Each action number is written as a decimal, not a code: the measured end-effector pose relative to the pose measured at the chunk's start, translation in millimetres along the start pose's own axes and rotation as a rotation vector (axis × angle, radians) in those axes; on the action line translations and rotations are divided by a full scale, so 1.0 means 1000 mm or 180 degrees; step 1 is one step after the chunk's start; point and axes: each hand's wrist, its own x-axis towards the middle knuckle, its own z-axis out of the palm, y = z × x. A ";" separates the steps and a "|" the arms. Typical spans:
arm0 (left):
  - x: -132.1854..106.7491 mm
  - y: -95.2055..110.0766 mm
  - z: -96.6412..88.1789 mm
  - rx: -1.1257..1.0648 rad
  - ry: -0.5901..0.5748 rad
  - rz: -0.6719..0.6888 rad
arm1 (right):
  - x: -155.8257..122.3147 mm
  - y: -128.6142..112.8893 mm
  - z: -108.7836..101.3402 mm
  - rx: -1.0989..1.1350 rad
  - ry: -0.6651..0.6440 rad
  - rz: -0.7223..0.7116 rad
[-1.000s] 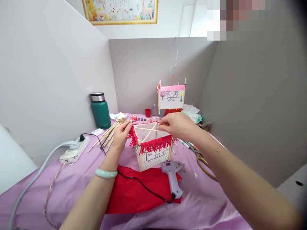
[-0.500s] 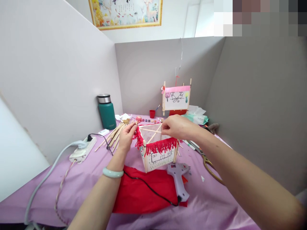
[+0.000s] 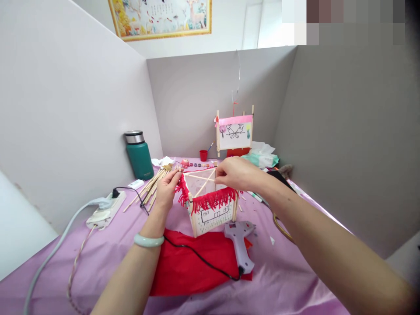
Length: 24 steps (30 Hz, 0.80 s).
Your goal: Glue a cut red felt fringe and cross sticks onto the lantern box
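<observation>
A handmade paper lantern (image 3: 213, 215) stands upright before me, its box frame built from wooden sticks. A house is drawn on its front panel, and red fringe (image 3: 213, 200) runs round the top. Two thin sticks (image 3: 206, 184) cross over its open top. My left hand (image 3: 167, 188) pinches the lantern's far left top corner between thumb and fingers. With its fingers closed, my right hand (image 3: 238, 172) grips the end of a cross stick near the back of the top; the fingertips are partly hidden. A lilac glue gun (image 3: 239, 245) lies just in front of the lantern.
Red cloth-like sheet (image 3: 190, 271) lies under the glue gun's black cord. Loose sticks (image 3: 149, 188), a green bottle (image 3: 140, 155) and a power strip (image 3: 106, 210) are on the left. Behind hangs another lantern (image 3: 234, 133). Scissors (image 3: 282, 227) lie partly under my right forearm.
My view has turned slightly to the right, so everything sits further left in the picture. Both hands keep their places on the lantern.
</observation>
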 end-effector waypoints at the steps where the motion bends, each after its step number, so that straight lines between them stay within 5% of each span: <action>1: -0.001 0.001 0.000 0.0020 0.0009 0.0013 | 0.000 0.000 0.000 0.0005 -0.0003 -0.0001; 24: -0.001 0.003 0.002 0.0001 0.0060 -0.0063 | 0.007 0.000 -0.005 0.0204 -0.0348 -0.0011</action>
